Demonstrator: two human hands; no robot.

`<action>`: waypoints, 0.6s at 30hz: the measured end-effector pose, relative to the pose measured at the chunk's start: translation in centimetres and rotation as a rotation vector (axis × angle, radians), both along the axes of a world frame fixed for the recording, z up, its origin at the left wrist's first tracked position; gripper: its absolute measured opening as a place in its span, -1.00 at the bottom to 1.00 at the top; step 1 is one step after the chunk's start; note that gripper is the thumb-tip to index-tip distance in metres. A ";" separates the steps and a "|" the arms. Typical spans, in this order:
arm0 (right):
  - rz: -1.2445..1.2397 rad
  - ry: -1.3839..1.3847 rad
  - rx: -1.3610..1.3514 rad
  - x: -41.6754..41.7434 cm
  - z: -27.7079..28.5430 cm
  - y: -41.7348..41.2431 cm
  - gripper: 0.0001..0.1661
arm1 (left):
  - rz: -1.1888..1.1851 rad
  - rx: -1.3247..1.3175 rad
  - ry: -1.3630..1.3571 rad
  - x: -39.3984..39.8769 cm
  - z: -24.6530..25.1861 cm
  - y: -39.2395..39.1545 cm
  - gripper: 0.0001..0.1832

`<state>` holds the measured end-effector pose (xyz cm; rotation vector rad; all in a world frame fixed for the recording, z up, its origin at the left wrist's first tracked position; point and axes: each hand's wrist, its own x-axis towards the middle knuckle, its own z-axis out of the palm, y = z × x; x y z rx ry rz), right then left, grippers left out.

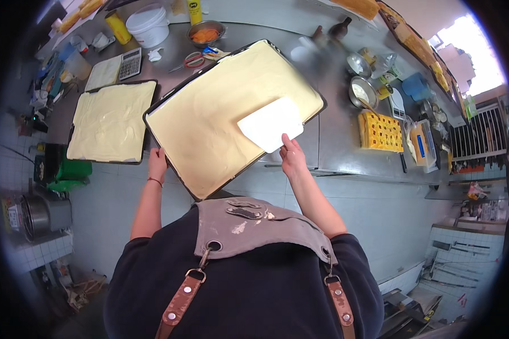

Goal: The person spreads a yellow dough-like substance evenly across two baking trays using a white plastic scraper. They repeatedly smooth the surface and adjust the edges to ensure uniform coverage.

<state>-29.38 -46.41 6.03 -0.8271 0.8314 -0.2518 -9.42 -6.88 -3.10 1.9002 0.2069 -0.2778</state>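
A black-rimmed baking tray (176,171) lies turned at an angle before me, its near corner over the counter's front edge. Pale yellow batter (208,127) covers it in a fairly smooth layer, with faint ripples toward the near side. My left hand (157,164) grips the tray's left rim. In my right hand (292,156) is a white plastic dough scraper (273,123), held by its near edge over the right part of the batter. Whether the scraper touches the batter is hard to tell. A second tray of batter (112,120), with a rougher surface, rests to the left.
Behind the trays are scissors (194,60), a metal bowl of orange filling (205,34), a lidded white bucket (148,26) and a calculator (130,64). On the right, a dotted yellow cake (381,132) sits near a bowl with white contents (362,91), a scale (396,104) and a knife (403,162).
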 end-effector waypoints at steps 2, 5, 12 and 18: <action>-0.023 0.001 -0.006 0.7 -0.1 0.2 -0.62 | -0.018 0.001 0.017 0.1 0.1 0.0 -0.75; -0.031 0.019 -0.027 2.0 0.7 1.2 -0.58 | -0.059 0.099 -0.106 1.5 -0.1 0.0 -0.76; 0.022 0.113 -0.027 1.5 0.3 2.7 -0.57 | -0.117 0.103 -0.187 7.6 -1.3 1.3 -0.75; 0.013 0.099 -0.026 0.3 3.6 4.5 -0.66 | -0.094 0.204 -0.331 19.3 -2.5 0.2 -0.71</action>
